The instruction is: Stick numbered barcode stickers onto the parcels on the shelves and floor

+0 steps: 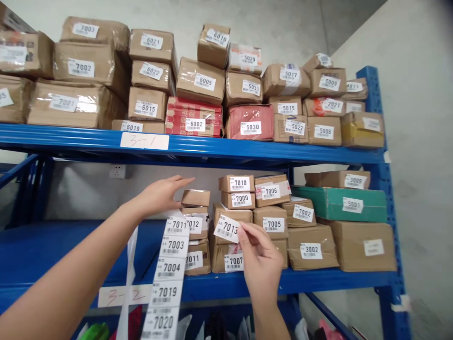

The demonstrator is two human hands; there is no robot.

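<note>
My right hand pinches a white barcode label marked 7013 between thumb and fingers, in front of the boxes on the lower shelf. Raised at the left, my left hand has some fingers stretched towards a small cardboard box that shows no label on its front. From this hand hangs a long label strip with 7011, 7003, 7004, 7019 and 7020 printed on it; the exact grip is hidden. A narrow white band dangles beside it. Below the small box sits a box labelled 7012.
The blue upper shelf carries rows of labelled cardboard boxes. At the right of the lower shelf, a green box lies on brown cartons. A blue upright stands at the right end. Bagged items fill the level below.
</note>
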